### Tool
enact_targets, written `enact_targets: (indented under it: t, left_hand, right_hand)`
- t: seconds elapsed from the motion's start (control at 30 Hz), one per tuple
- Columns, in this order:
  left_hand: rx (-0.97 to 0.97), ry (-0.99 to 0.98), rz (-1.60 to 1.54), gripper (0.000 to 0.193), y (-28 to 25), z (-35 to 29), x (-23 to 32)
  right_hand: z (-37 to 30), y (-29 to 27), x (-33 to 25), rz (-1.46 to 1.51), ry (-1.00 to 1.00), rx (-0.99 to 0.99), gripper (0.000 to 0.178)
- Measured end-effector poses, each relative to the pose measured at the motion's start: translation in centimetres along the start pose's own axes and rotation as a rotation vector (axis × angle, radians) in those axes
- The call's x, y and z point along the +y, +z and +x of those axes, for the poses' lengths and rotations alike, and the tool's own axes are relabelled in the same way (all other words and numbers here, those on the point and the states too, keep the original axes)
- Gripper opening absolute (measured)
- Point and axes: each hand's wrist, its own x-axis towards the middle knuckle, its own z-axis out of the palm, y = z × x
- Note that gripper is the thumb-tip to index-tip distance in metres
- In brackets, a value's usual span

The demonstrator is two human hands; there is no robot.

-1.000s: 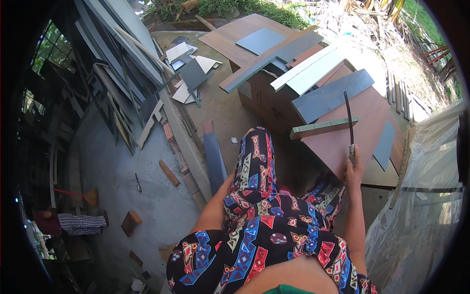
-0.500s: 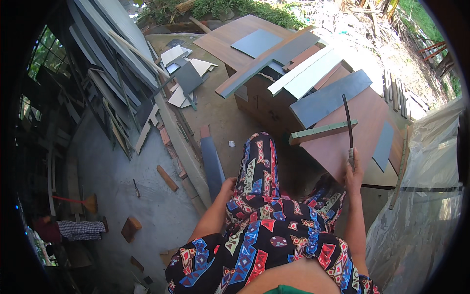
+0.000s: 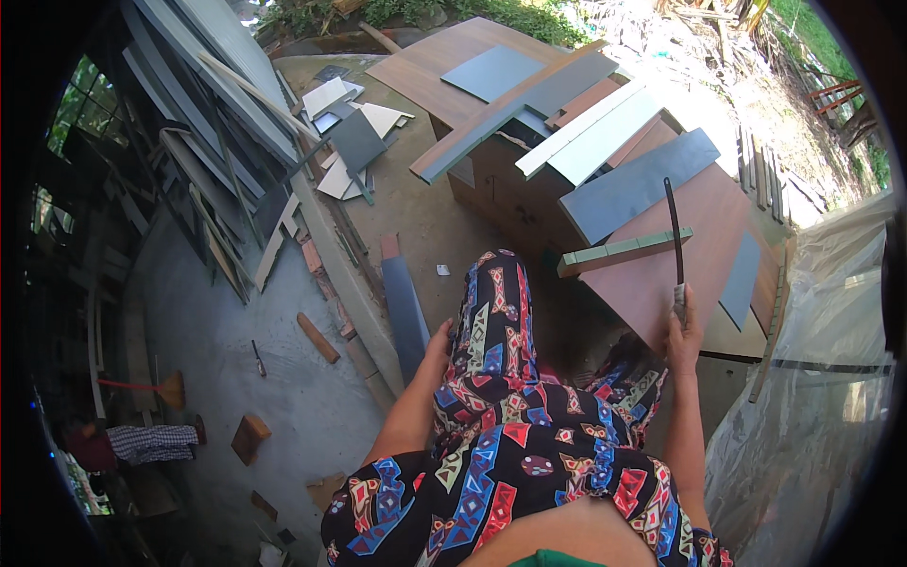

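My right hand is closed around the grey handle of a long, thin, dark blade, which points up and away. The blade stands in front of a brown wood-grain panel and a narrow strip with a pale green edge. Against the outer side of my left knee rests my left hand, its visible fingers stretched out and holding nothing. Part of that hand is hidden by the patterned trousers. Beside it, a long grey board lies on the ground.
Grey and white boards lie across a brown cabinet. Tall panels lean at the left, near white offcuts. A low ledge edges the floor, where a wood block lies. Another person is at far left.
My left hand has moved slightly up along the knee, and its fingers have straightened. The view has shifted a little; my right hand still holds the blade in nearly the same place.
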Motion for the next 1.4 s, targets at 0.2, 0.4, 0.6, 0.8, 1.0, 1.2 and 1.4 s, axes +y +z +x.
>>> enact_targets:
  t: [0.2,0.4,0.6,0.8,1.0,1.2,1.4]
  left_hand:
    - [-0.106,0.029,0.340,0.060,-4.3,5.8,-1.5]
    - [0.018,0.098,0.356,0.060,-3.3,5.6,0.8]
    - [-0.047,0.110,0.388,0.063,-4.5,9.5,1.5]
    - [-0.030,0.059,0.462,0.066,-4.8,10.9,1.0]
    - [0.010,0.101,0.526,0.077,-5.6,11.0,0.5]
    - [0.074,0.109,0.579,0.077,-3.3,8.1,0.2]
    - [0.095,0.117,0.629,0.077,-2.9,7.1,1.1]
  right_hand:
    - [0.3,0.5,0.2,0.002,-0.033,0.033,0.057]
    - [-0.1,0.1,-0.3,-0.011,-0.013,0.013,0.057]
    - [-0.3,0.2,-0.7,-0.027,-0.032,-0.002,0.058]
    - [0.0,0.1,-0.3,-0.043,-0.032,-0.012,0.057]
    - [0.3,0.4,0.4,-0.102,-0.188,0.026,0.056]
    - [1.1,0.1,1.6,-0.218,-0.285,0.030,0.055]
    - [0.0,0.2,0.0,-0.105,-0.134,0.027,0.055]
